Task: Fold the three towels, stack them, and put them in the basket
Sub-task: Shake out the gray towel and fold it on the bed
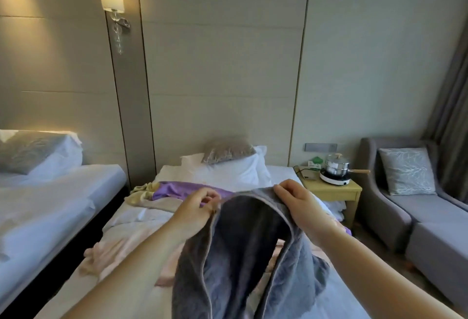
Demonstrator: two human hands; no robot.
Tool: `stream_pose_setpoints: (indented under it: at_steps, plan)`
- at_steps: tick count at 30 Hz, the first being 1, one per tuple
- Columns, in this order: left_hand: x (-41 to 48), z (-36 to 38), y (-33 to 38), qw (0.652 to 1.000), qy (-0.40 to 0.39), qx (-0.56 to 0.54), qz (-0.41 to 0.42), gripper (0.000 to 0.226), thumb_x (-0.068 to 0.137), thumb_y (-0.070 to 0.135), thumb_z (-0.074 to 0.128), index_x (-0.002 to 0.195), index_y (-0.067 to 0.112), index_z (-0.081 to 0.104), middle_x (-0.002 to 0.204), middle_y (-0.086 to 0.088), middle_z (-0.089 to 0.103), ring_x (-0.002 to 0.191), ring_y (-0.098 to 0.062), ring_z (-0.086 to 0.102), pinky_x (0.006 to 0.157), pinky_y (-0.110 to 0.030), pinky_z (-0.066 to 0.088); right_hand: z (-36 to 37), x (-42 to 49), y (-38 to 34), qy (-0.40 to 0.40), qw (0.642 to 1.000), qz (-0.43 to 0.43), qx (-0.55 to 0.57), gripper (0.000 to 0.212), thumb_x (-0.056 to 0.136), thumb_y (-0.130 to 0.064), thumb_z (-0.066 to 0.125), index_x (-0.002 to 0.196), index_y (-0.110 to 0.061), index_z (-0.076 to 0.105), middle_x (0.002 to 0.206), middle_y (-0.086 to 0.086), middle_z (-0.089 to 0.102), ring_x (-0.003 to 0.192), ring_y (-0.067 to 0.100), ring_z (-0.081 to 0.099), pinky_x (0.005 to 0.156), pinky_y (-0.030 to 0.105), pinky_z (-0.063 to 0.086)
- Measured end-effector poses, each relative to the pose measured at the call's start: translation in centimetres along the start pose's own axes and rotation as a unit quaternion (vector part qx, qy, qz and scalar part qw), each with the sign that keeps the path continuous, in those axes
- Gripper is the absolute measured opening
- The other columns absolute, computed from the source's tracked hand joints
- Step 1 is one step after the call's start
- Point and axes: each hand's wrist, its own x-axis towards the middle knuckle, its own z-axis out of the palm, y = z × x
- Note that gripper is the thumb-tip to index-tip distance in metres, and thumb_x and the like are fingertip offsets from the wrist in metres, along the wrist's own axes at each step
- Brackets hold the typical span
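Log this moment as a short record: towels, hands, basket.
held: grey towel, hanging unfolded above the bed
left hand: fingers pinch the towel's top edge
right hand: fingers pinch the same edge
lying on bed: pink towel, crumpled; purple cloth farther up
basket: not in view

No text, label, brand, number or sign can be read anywhere in the view. Any print on the small green-and-white carton [314, 163], which is set on the pale yellow wooden bedside table [330, 189] right of the frame's centre, is too blurred to be made out.
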Motion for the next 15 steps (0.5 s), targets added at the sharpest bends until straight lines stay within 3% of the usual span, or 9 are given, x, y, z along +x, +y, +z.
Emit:
stream_pose_setpoints:
  at_steps: [2, 4, 6, 13, 15]
  plan:
    - [-1.4, 2.4, -0.1, 0.996, -0.077, -0.052, 0.014, 0.015, 0.089, 0.042, 0.062, 0.096, 0.029, 0.062, 0.086, 0.017, 0.065, 0.081, -0.001, 0.060, 0.070, -0.021, 0.049, 0.4, 0.2, 0.2, -0.014, 0.999, 0.017, 0.026, 0.024, 0.095, -0.035, 0.053, 0.078, -0.019, 0.060, 0.072, -0.008, 0.058, 0.072, 0.010, 0.054, 0.071, 0.025, 0.041]
    - [-2.6, 4.6, -0.5, 0.989, -0.149, -0.008, 0.021, 0.044, 0.071, 0.063, 0.067, 0.104, 0.036, 0.060, 0.098, 0.021, 0.064, 0.087, 0.004, 0.061, 0.073, -0.012, 0.047, 0.8, 0.2, 0.6, -0.021, 0.999, 0.034, 0.034, 0.022, 0.094, -0.037, 0.054, 0.078, -0.023, 0.061, 0.075, -0.005, 0.061, 0.074, 0.013, 0.056, 0.072, 0.028, 0.044]
    - [-3.4, 6.5, -1.2, 0.979, -0.189, 0.066, 0.030, 0.055, 0.059, 0.073, 0.070, 0.104, 0.046, 0.054, 0.102, 0.024, 0.060, 0.092, 0.007, 0.058, 0.073, -0.008, 0.044, 0.8, 0.2, 1.0, -0.012, 0.998, 0.048, 0.038, 0.022, 0.094, -0.037, 0.053, 0.080, -0.022, 0.062, 0.077, -0.002, 0.062, 0.074, 0.014, 0.057, 0.074, 0.031, 0.047]
    - [-3.8, 10.1, -1.7, 0.981, -0.166, 0.092, 0.048, 0.068, 0.051, 0.082, 0.067, 0.107, 0.054, 0.040, 0.102, 0.032, 0.056, 0.087, 0.009, 0.059, 0.078, -0.022, 0.054, -1.1, 0.3, 1.9, 0.026, 0.993, 0.075, 0.087, 0.024, 0.094, -0.035, 0.054, 0.079, -0.017, 0.060, 0.078, 0.005, 0.060, 0.077, 0.020, 0.056, 0.079, 0.040, 0.048]
    - [-3.5, 10.6, -1.5, 0.981, -0.151, 0.113, 0.047, 0.074, 0.052, 0.081, 0.068, 0.112, 0.048, 0.041, 0.101, 0.025, 0.059, 0.083, 0.006, 0.061, 0.077, -0.026, 0.054, -1.7, 0.2, 2.0, 0.034, 0.990, 0.085, 0.106, 0.024, 0.094, -0.035, 0.055, 0.079, -0.017, 0.059, 0.082, 0.008, 0.059, 0.079, 0.023, 0.055, 0.081, 0.043, 0.049]
